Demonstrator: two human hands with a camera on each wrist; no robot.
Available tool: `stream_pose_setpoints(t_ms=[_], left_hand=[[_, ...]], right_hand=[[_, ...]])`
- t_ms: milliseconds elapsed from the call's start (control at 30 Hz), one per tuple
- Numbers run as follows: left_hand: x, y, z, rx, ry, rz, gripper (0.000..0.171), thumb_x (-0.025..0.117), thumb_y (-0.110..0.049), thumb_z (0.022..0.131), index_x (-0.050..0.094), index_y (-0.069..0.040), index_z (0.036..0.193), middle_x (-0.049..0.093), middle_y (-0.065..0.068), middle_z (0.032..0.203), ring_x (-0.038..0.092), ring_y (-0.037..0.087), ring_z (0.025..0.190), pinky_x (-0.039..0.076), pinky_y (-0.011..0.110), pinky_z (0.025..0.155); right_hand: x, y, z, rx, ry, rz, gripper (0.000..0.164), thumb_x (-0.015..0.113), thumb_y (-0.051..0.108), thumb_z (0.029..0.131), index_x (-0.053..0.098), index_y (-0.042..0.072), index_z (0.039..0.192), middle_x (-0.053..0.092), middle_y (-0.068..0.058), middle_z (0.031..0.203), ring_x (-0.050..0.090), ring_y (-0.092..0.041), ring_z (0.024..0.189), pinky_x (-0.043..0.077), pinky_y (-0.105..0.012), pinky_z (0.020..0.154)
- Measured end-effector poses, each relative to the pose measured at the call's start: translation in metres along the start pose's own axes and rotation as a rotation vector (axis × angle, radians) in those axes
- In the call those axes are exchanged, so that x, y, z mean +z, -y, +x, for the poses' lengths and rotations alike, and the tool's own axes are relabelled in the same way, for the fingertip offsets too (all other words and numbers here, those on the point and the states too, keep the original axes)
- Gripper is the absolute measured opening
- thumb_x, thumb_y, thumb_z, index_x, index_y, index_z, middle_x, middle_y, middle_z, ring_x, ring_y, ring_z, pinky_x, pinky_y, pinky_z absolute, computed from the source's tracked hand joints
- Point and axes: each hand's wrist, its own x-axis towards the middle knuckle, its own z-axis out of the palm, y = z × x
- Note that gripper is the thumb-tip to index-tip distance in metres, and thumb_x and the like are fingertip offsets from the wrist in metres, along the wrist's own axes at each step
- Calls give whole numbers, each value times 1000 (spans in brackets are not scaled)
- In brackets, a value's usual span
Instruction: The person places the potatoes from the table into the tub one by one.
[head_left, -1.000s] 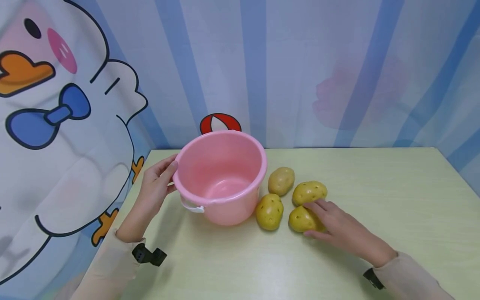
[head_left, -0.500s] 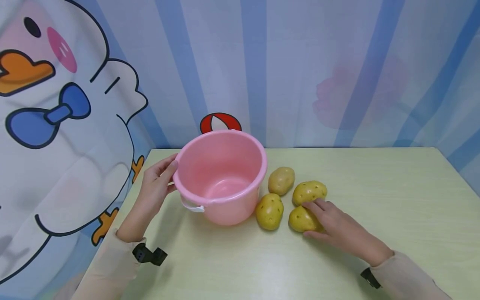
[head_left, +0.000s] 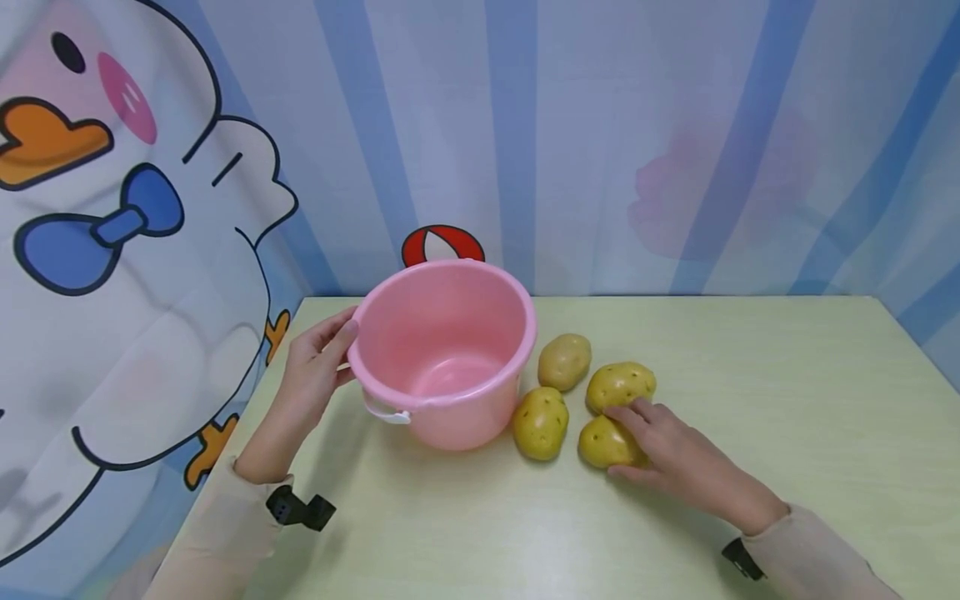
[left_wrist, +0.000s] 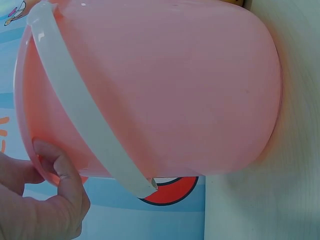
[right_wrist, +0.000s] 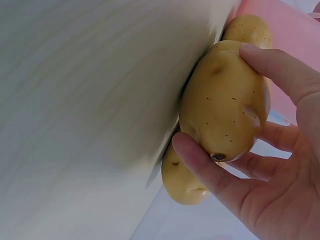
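A pink plastic bucket (head_left: 457,421) stands on the table, nothing inside it. Its white handle (left_wrist: 82,107) hangs down along the side. My left hand (head_left: 311,375) pinches the bucket's rim at the left, thumb and fingers on either side of it. To the right of the bucket, my right hand (head_left: 686,458) grips the nearest potato (head_left: 606,442), which lies low at the tabletop, with digits on opposite sides in the right wrist view. Directly behind is a second potato (head_left: 619,386). Another potato (head_left: 540,423) lies close beside the bucket, and a paler one (head_left: 564,362) sits farther back.
The pale wooden table (head_left: 787,375) ends at a striped blue curtain (head_left: 577,150) with a cartoon duck (head_left: 135,350) at the left. A dark strap with a small device (head_left: 300,508) sits on the left sleeve, a similar one (head_left: 742,558) on the right.
The right hand has shifted very slightly to the left around the potato. Bucket, left hand and the other potatoes keep their places.
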Motion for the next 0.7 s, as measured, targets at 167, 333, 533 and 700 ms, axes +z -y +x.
stream_pose_setpoints(t_ms=[167, 333, 533, 700], left_hand=[[0, 0, 0, -3, 0, -4, 51, 50, -29, 106, 44, -2, 149, 51, 20, 133, 66, 11, 97, 56, 21, 80], [0, -1, 0, -4, -1, 0, 51, 50, -30, 106, 44, -2, 149, 50, 20, 135, 66, 11, 98, 56, 21, 80], [0, -1, -1, -2, -1, 3, 52, 49, -29, 106, 43, -2, 149, 50, 20, 136, 66, 11, 98, 56, 21, 80], [0, -1, 0, -4, 3, -6, 52, 49, -30, 106, 43, -2, 150, 50, 20, 136, 66, 12, 98, 56, 21, 80]], right_hand=[[-1, 1, 0, 8, 7, 4, 67, 86, 29, 78, 57, -5, 129, 56, -18, 114, 59, -27, 92, 57, -40, 72], [-4, 2, -1, 25, 22, 10, 67, 85, 30, 80, 57, -4, 130, 56, -20, 118, 59, -29, 95, 57, -42, 75], [-11, 3, -1, 40, 30, 26, 67, 84, 30, 81, 56, -3, 131, 57, -21, 121, 60, -32, 100, 56, -46, 80], [-15, 3, -1, 36, 31, 34, 67, 84, 29, 81, 56, -3, 132, 57, -21, 121, 59, -33, 102, 56, -47, 81]])
